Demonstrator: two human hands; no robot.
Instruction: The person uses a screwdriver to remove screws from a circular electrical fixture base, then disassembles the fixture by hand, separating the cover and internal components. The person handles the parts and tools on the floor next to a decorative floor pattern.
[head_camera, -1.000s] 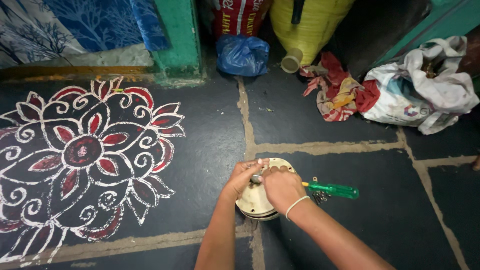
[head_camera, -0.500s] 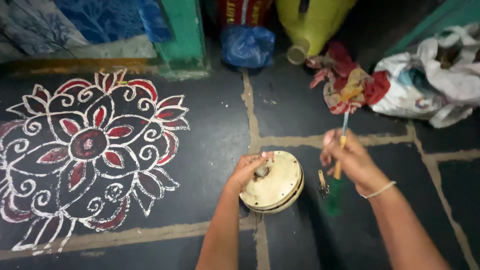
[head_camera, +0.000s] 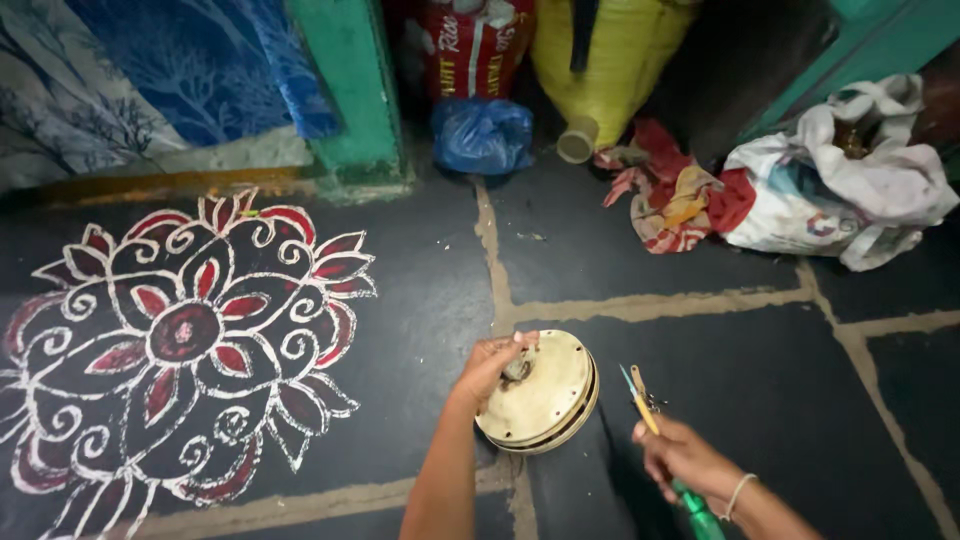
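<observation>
Red-and-white painted flower pattern (head_camera: 180, 345) at floor's left side. Left hand (head_camera: 488, 368) clamped on upper-left rim of round cream metal housing (head_camera: 540, 392), tilted on dark floor (head_camera: 740, 400) beside a mortar joint. Right hand (head_camera: 688, 458) closed around green-handled screwdriver (head_camera: 660, 440), held just right of housing, not touching it.

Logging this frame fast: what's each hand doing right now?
Left hand: closed on the round cream motor housing.
Right hand: closed around the green-handled screwdriver.
</observation>
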